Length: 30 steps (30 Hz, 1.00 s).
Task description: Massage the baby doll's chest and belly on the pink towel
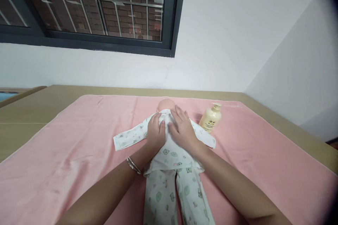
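Note:
A baby doll [166, 104] with a smooth bald head lies stretched out on the pink mat [87, 140]. It wears a white long-sleeved top [173, 154] and matching trousers [161, 193], both printed with small green figures. My left hand [156, 130] rests on the left side of the doll's upper body, fingers pointing away from me and thumb apart. Across the right side of the upper body my right hand [184, 128] lies flat, fingers stretched toward the head. Neither hand appears to grip the cloth. No facial features show on the visible part of the head.
A cream pump bottle [210, 117] leans beside the doll's right-hand sleeve. Under the mat is a wooden surface [31, 112], with a white wall [211, 42] behind it. A dark-framed barred window [169, 10] is at upper left.

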Available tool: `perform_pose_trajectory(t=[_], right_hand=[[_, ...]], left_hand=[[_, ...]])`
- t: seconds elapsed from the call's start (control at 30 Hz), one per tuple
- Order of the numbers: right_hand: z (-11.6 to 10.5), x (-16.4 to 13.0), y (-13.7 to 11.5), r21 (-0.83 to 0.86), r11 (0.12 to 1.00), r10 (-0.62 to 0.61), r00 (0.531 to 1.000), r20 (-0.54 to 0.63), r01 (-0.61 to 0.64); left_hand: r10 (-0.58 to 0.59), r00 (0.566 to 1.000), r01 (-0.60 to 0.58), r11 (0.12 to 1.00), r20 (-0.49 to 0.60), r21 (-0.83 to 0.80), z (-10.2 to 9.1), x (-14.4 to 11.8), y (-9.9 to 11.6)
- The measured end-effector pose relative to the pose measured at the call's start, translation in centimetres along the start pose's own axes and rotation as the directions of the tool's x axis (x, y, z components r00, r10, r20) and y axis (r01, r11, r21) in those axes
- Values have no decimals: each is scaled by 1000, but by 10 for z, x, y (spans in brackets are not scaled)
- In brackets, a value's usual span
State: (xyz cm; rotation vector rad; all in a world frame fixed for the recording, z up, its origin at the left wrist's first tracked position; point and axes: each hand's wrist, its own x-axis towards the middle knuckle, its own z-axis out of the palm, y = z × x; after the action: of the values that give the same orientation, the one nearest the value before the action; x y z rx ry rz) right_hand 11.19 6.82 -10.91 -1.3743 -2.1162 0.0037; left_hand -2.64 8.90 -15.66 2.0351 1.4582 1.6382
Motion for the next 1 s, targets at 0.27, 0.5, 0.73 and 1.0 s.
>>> perform_pose_trajectory(t=[0.27,0.5,0.73,1.0], right_hand=[[-5,-1,0,101,994,-20,996,-92,29],[5,-2,1,10,996,-88,990,113,88],[-50,6,3,-10,997,-70,983,169,73],[-129,-1,48,-108,985,157,961,226,-135]], left_hand=[[-31,998,31,999,49,-17,-1,2,1],[-26,998,27,1000,58,-10,-2,3,1],[15,987,-46,980,158,194,0,6,6],[56,828,38,987,558,-156,-8,-19,100]])
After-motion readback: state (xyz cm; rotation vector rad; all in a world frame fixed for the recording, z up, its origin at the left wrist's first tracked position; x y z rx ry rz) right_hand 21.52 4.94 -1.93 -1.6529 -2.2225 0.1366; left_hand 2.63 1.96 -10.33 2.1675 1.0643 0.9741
